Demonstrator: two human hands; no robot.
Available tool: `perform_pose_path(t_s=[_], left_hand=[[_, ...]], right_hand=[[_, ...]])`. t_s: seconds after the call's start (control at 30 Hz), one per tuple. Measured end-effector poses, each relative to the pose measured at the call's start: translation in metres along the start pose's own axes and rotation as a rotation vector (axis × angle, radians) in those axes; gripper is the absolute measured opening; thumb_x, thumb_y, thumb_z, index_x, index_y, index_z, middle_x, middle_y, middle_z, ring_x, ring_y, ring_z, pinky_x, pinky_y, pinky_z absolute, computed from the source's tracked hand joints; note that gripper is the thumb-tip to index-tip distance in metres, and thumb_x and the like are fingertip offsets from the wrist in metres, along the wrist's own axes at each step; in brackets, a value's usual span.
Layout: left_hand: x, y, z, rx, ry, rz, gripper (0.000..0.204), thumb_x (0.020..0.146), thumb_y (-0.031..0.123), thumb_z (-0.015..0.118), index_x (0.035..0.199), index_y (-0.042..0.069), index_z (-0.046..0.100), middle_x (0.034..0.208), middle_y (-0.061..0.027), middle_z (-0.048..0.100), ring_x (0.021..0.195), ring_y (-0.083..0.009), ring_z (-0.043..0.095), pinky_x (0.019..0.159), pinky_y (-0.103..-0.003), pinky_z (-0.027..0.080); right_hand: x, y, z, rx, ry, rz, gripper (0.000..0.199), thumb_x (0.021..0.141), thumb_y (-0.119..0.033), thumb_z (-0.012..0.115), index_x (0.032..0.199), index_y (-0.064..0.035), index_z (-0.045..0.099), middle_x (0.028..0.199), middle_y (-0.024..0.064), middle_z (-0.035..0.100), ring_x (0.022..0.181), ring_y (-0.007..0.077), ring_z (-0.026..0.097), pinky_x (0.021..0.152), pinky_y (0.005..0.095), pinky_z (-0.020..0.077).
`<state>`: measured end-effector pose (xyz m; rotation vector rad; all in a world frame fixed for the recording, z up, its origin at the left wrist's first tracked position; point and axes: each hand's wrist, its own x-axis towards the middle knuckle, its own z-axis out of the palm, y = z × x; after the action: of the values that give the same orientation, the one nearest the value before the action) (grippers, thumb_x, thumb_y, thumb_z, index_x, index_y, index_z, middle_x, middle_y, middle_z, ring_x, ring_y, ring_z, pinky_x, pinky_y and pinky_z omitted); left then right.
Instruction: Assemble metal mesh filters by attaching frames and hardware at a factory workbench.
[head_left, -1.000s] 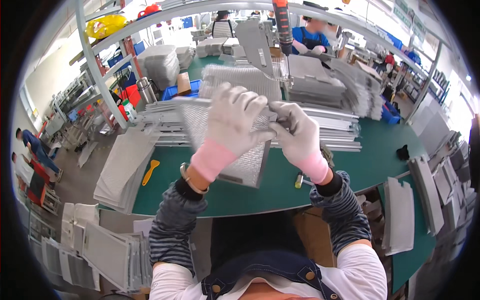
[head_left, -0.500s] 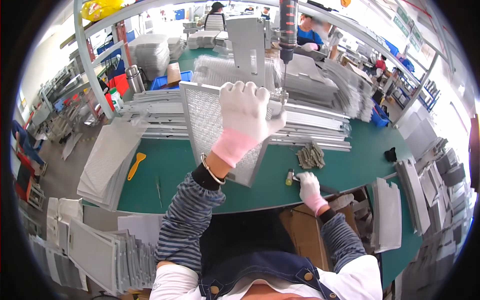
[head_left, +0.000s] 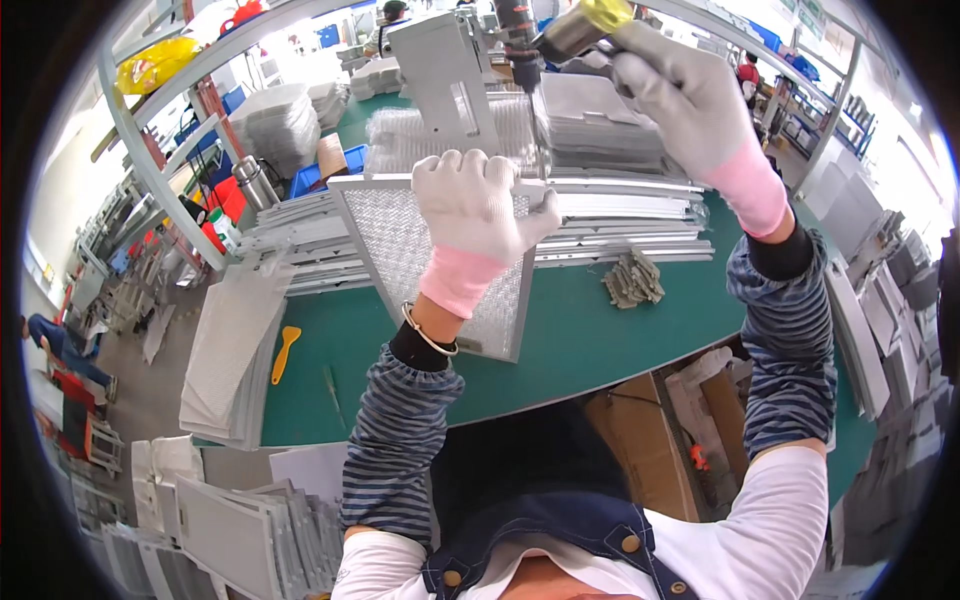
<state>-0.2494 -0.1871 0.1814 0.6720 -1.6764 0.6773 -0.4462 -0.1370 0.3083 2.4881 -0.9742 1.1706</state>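
Observation:
My left hand (head_left: 475,205) is closed over the top edge of a framed metal mesh panel (head_left: 375,225), its thumb pointing right. The panel stands tilted on the green table, its lower corner towards me. Raised at the upper right, my right hand (head_left: 695,100) grips a hammer (head_left: 575,32) with a grey head and a yellow end; the fingers cover most of its handle. The hammer head is beside a hanging electric screwdriver (head_left: 515,40), whose long bit reaches down near my left thumb and the panel's top right corner.
Long metal strips (head_left: 620,215) lie stacked behind the panel. On the green table (head_left: 590,335) are a pile of small grey pieces (head_left: 633,278), a yellow scraper (head_left: 286,355) and white mesh sheets (head_left: 225,350). A grey metal bracket (head_left: 440,85) stands behind.
My right hand has lifted the hammer from the table up to the screwdriver's height. My left hand still holds the panel's top edge. The view has shifted slightly.

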Motion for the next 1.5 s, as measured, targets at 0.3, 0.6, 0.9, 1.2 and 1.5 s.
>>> perform_pose_path(t_s=[0.3,0.6,0.9,1.2,1.5], left_hand=[[-0.002,0.0,-0.002,0.002,0.019,0.016,0.035,0.063,0.04,0.075,0.063,0.015,0.051,0.064,-0.0007,0.045,0.062,-0.0208,0.045,0.067,-0.037,0.032],[-0.003,-0.012,-0.054,0.065,-0.176,-0.101,0.068,0.066,0.027,0.072,0.124,-0.001,0.048,0.117,-0.0201,0.05,0.122,-0.0424,0.042,0.109,-0.062,0.021],[0.017,-0.042,-0.152,-0.389,-0.601,-0.435,0.059,0.087,0.012,0.062,0.138,-0.006,0.039,0.081,-0.0191,0.062,0.068,-0.0226,0.055,0.074,-0.031,0.049],[0.003,-0.007,-0.107,-0.848,-0.806,-0.261,0.028,0.075,0.012,0.078,0.101,0.003,0.071,0.08,-0.0081,0.071,0.07,-0.0125,0.067,0.066,-0.026,0.051],[-0.08,0.041,-0.019,-0.272,-0.54,0.07,0.054,0.063,0.042,0.079,0.107,0.013,0.067,0.105,-0.0047,0.061,0.107,-0.0294,0.055,0.105,-0.057,0.031]], right_hand=[[0.005,-0.006,0.012,0.029,-0.194,0.235,0.029,0.095,-0.01,0.054,0.122,-0.0073,0.064,0.074,0.0217,0.06,0.062,0.0315,0.056,0.064,0.0364,0.0477],[-0.119,0.048,0.064,0.198,-0.463,0.461,0.022,0.099,-0.012,0.052,0.113,-0.0046,0.067,0.098,0.0154,0.07,0.092,0.0143,0.064,0.084,0.0309,0.0493],[-0.244,0.055,0.155,-0.132,-0.611,0.344,0.018,0.088,-0.018,0.059,0.098,-0.0045,0.066,0.085,0.0179,0.065,0.081,0.0362,0.064,0.071,0.0453,0.0511],[-0.133,-0.075,0.101,0.335,-0.125,0.276,0.05,0.078,-0.011,0.071,0.124,-0.0009,0.053,0.117,0.0259,0.058,0.109,0.0395,0.058,0.09,0.0435,0.0482],[-0.237,-0.027,0.232,0.632,0.22,0.596,0.031,0.091,-0.001,0.053,0.122,0.0038,0.055,0.098,0.0126,0.07,0.089,0.0196,0.069,0.077,0.0286,0.0529]])
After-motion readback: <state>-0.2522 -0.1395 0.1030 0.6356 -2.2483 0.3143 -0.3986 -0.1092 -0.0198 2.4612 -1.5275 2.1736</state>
